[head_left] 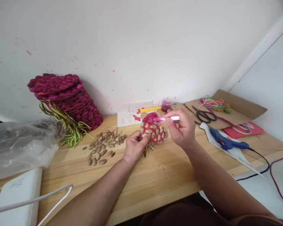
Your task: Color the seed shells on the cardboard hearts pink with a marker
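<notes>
My left hand (137, 145) grips the lower left edge of a red piece covered with peanuts (155, 133), thumb on its face. Green strings hang below it. The upper part of the piece is painted magenta, while the peanuts lower down are still tan. My right hand (182, 127) is closed on a white-handled brush (172, 118), and its pink tip touches the magenta part. A cup of dark pink paint (166, 105) stands behind, near the wall, beside a yellow stick (151, 109). Loose peanuts (106, 141) lie on the table left of my left hand.
A stack of magenta peanut-covered pieces (68, 99) leans at the left, near a plastic bag (25, 144) and a white box (19, 197). Black scissors (206, 116), cardboard (240, 110) and a blue glue gun (226, 142) with its cable lie right.
</notes>
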`<state>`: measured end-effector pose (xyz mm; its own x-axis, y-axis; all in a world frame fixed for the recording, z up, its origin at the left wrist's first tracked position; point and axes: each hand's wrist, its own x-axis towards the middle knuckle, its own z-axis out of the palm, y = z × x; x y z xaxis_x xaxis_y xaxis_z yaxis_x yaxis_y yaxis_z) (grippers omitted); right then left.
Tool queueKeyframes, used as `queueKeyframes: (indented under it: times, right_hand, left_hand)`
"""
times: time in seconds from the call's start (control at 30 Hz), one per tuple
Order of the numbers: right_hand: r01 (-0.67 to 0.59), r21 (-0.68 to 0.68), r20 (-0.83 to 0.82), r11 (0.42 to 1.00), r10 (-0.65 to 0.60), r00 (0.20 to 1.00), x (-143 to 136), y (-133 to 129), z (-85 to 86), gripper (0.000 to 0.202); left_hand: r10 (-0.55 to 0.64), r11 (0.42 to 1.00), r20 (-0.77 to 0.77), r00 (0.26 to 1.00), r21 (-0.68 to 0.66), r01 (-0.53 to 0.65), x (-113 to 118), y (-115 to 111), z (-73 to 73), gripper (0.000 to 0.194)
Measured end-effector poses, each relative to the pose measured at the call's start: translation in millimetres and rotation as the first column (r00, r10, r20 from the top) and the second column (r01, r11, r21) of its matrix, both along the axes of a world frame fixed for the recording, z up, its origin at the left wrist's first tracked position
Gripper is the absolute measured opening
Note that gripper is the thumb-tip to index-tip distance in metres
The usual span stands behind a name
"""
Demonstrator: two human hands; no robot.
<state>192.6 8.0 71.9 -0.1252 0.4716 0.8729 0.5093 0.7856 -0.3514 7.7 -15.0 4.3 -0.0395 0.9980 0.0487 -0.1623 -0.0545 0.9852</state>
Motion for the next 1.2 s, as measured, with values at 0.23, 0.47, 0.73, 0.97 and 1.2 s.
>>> queueKeyframes:
  times: [0.23,0.47,0.73,0.97,1.2]
  right_hand:
    - [-0.031,-0.013,0.008,0.999,0.031,0.999,-1.1,0.5,-0.1,0.006]
    - [-0.016,-0.012,-0.005,1.0,0.016,1.0,-1.0,1.0,1.2,0.006]
    - [-0.006,-0.037,-0.031,0.999,0.005,1.0,2.0,2.2,-0.7,0.006]
    - [-0.023,-0.012,0.027,1.0,0.024,0.999,-2.0,0.3,-1.0,0.007]
    - [-0.028,0.003,0.047,1.0,0.028,0.998,-3.3,-0.6,-1.0,0.01]
  left_hand:
    - [-0.004,1.0,0.011,1.0,-0.002,0.004,0.7,0.1,2.7,0.028]
    - [0.002,1.0,0.008,1.0,0.01,-0.002,0.4,-1.2,5.4,0.03]
    - [-0.009,1.0,0.006,1.0,-0.016,0.009,0.5,-0.1,3.1,0.029]
    - [-0.009,1.0,0.006,1.0,-0.017,0.009,0.2,-0.5,4.1,0.031]
    - [-0.017,1.0,0.006,1.0,-0.026,0.017,0.2,0.0,2.3,0.03]
